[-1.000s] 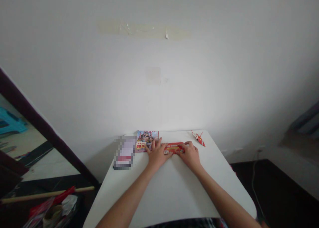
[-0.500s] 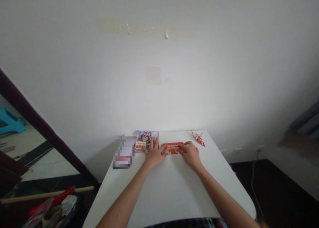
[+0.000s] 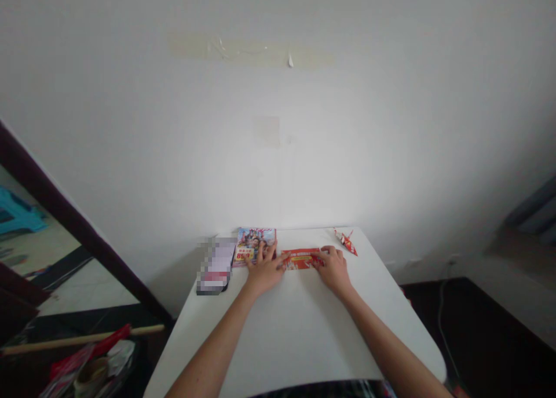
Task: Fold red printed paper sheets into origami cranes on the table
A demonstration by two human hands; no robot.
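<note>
A folded red printed paper strip point(image 3: 300, 259) lies flat on the white table point(image 3: 295, 328), between my two hands. My left hand point(image 3: 264, 273) is spread, its fingers resting over the lower right of a colourful flyer point(image 3: 256, 237) and its thumb at the strip's left end. At the strip's right end, my right hand point(image 3: 334, 269) has its fingers bent together, with the index finger and thumb on the paper. A folded paper crane point(image 3: 346, 243) in red and white sits beyond my right hand.
Left of the flyer lies a pixelated phone point(image 3: 217, 265). A plain wall point(image 3: 369, 154) rises behind the table. On the floor at lower left are a wooden stick point(image 3: 147, 330) and a bag of odds and ends point(image 3: 95, 369); a cable point(image 3: 441, 311) hangs at right.
My left hand has slid slightly left and its fingers have shifted on the flyer, showing more of the printed price. My right hand and the red strip look nearly unchanged.
</note>
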